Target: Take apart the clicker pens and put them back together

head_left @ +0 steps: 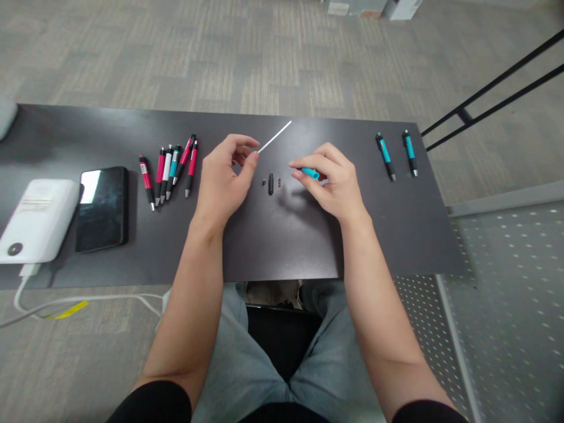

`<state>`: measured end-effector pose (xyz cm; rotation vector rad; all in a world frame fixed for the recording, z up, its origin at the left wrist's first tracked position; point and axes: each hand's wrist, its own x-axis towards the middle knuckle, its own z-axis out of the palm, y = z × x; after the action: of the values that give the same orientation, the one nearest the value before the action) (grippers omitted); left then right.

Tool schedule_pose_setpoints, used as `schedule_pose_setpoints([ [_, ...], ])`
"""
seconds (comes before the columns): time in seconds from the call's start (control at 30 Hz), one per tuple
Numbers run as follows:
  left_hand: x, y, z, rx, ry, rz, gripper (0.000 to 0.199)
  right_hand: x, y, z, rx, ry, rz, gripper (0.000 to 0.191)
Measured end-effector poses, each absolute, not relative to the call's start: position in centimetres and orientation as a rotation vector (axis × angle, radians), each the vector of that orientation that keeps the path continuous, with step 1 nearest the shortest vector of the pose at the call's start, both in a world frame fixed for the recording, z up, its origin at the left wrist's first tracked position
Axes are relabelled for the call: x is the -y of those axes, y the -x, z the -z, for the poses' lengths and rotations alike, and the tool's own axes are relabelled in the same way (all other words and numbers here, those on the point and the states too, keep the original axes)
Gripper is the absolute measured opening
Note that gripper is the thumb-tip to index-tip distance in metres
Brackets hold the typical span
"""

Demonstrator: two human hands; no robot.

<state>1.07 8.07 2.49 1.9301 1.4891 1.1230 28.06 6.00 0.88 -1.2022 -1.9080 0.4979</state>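
A thin white refill (275,136) slants up and right from the fingertips of my left hand (229,173), which pinches its lower end. My right hand (330,179) grips a turquoise pen barrel (310,173) between thumb and fingers, its open end facing right. On the dark table between my hands lies a black grip piece (271,184). A small dark part (264,182) is just left of it and another small part (279,183) just right; both are too small to make out in detail.
Several red, white and turquoise pens (166,175) lie left of my left hand. Farther left are a black phone (102,208) and a white power bank (39,220) with a cable. Two turquoise pens (386,156) (410,153) lie at the right of the table (282,252).
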Motion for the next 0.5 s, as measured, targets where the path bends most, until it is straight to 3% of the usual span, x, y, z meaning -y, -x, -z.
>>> schedule_pose_setpoints([
  [0.3, -8.1, -0.8, -2.7, -1.461, -1.892, -1.150, 0.020, -6.6, -27.9, -0.4, 1.897, 1.324, -0.507, 0.059],
  [0.5, -7.8, -0.5, -3.5, -1.532, -1.990, -1.081, 0.029, -7.1, -29.5, 0.0, 1.836, 1.383, -0.434, 0.047],
])
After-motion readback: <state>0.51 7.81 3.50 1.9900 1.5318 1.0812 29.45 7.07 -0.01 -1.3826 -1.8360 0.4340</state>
